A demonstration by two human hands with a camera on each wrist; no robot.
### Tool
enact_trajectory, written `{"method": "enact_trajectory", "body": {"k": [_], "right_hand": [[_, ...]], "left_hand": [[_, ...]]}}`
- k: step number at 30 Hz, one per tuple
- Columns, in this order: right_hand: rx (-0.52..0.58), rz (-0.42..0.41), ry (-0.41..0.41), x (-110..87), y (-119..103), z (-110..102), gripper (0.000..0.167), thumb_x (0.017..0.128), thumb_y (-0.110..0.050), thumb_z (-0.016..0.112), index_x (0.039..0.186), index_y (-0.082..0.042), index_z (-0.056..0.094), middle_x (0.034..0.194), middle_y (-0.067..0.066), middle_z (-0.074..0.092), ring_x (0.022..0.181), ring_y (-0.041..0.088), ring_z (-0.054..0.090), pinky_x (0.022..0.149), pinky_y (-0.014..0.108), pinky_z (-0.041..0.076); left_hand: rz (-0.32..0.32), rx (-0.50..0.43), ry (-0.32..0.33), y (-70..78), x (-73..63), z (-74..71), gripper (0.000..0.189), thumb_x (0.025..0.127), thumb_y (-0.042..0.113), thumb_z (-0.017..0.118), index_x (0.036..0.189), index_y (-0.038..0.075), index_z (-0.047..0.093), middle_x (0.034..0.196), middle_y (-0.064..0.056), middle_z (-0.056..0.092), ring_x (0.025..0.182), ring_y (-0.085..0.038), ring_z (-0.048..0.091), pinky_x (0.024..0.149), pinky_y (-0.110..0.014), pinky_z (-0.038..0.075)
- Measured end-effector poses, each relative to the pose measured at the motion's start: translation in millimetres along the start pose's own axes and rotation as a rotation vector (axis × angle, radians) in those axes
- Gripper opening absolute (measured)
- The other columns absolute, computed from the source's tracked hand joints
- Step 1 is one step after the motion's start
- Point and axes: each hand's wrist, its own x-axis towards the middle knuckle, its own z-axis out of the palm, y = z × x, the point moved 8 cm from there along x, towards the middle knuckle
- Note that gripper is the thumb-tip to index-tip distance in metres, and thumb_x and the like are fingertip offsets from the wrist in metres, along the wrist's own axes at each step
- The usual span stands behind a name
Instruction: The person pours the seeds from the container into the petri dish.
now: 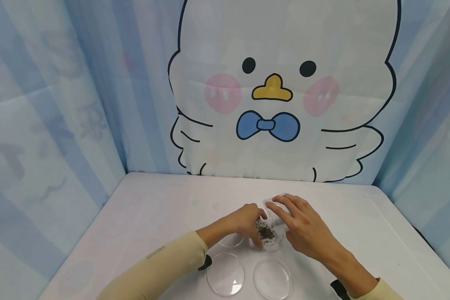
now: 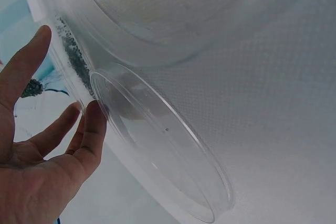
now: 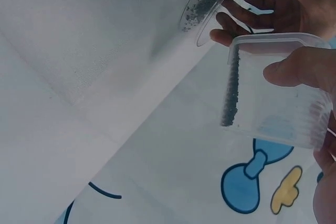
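A round clear petri dish (image 1: pixel 276 243) with a scatter of dark granules (image 1: pixel 266 232) lies on the table. My left hand (image 1: pixel 246 221) holds its left edge, thumb on the near side and fingers on the far side. Just beyond the dish, my right hand (image 1: pixel 304 227) grips a clear plastic box (image 3: pixel 273 103), thumb against one wall. Inside the box, more dark granules (image 3: pixel 231 90) are gathered along one side. In the head view the box tilts close over the dish, and the right fingers partly cover it.
Two clear round dishes, a left one (image 1: pixel 226 275) and a right one (image 1: pixel 272 278), lie nearer on the white table (image 1: pixel 165 200). Another clear dish (image 1: pixel 231 240) is partly hidden under my left wrist. A cartoon-printed curtain (image 1: pixel 273 158) stands behind the table.
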Motion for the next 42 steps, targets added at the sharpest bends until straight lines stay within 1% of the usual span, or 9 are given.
{"method": "enact_trajectory", "body": {"k": [4,13,17,24,27,35,42], "right_hand": [[0.007,-0.008,0.009,0.1,-0.1,-1.0,0.093,0.053,0.003,0.094,0.139,-0.012,0.063,0.135,0.012,0.062,0.124,0.037,0.057,0.100,0.055,0.054],[0.005,0.005,-0.002,0.1,0.0,-0.1,0.097,0.052,-0.001,0.098,0.140,-0.014,0.062,0.136,0.012,0.062,0.125,0.036,0.057,0.102,0.055,0.053],[0.008,0.006,-0.003,-0.1,-1.1,-0.5,0.097,0.052,0.000,0.098,0.140,-0.014,0.062,0.136,0.011,0.062,0.125,0.037,0.057,0.102,0.055,0.054],[0.029,0.001,-0.002,0.7,-5.8,-1.5,0.097,0.053,0.001,0.098,0.141,-0.015,0.061,0.136,0.011,0.062,0.124,0.035,0.057,0.103,0.055,0.053],[0.033,0.002,-0.001,0.8,-6.7,-1.6,0.096,0.052,0.002,0.097,0.141,-0.015,0.061,0.136,0.011,0.062,0.124,0.035,0.057,0.104,0.055,0.052],[0.015,0.007,-0.009,0.1,-6.5,-0.9,0.094,0.054,-0.001,0.098,0.140,-0.015,0.062,0.135,0.011,0.062,0.124,0.036,0.058,0.103,0.055,0.053],[0.012,0.011,-0.017,-0.8,-6.9,-0.9,0.095,0.053,-0.003,0.099,0.140,-0.015,0.062,0.135,0.011,0.062,0.125,0.036,0.058,0.103,0.056,0.053]], "left_hand": [[-0.001,-0.001,-0.001,0.0,-0.1,0.0,0.077,0.063,0.032,0.102,0.129,0.010,0.071,0.115,-0.006,0.068,0.101,-0.014,0.065,0.090,-0.021,0.055],[0.007,-0.006,0.000,0.9,-0.4,-0.7,0.076,0.063,0.031,0.102,0.129,0.009,0.071,0.114,-0.006,0.069,0.099,-0.013,0.064,0.089,-0.021,0.055],[0.013,-0.021,-0.001,0.9,0.2,-0.6,0.075,0.063,0.030,0.102,0.128,0.009,0.071,0.114,-0.006,0.069,0.098,-0.012,0.065,0.088,-0.020,0.055],[0.014,-0.001,0.003,0.6,1.1,-0.3,0.075,0.062,0.032,0.102,0.126,0.006,0.071,0.110,-0.006,0.068,0.094,-0.011,0.064,0.086,-0.019,0.055],[0.012,-0.008,0.004,0.4,1.2,-0.3,0.075,0.062,0.031,0.102,0.125,0.005,0.071,0.110,-0.006,0.069,0.094,-0.011,0.064,0.086,-0.019,0.055],[0.016,-0.004,0.004,-0.2,1.8,0.0,0.075,0.062,0.032,0.102,0.125,0.006,0.072,0.108,-0.005,0.067,0.090,-0.009,0.060,0.083,-0.018,0.054],[0.021,-0.012,0.001,-0.2,2.4,-0.3,0.075,0.062,0.031,0.102,0.125,0.005,0.072,0.110,-0.005,0.069,0.093,-0.010,0.062,0.085,-0.019,0.054]]}}
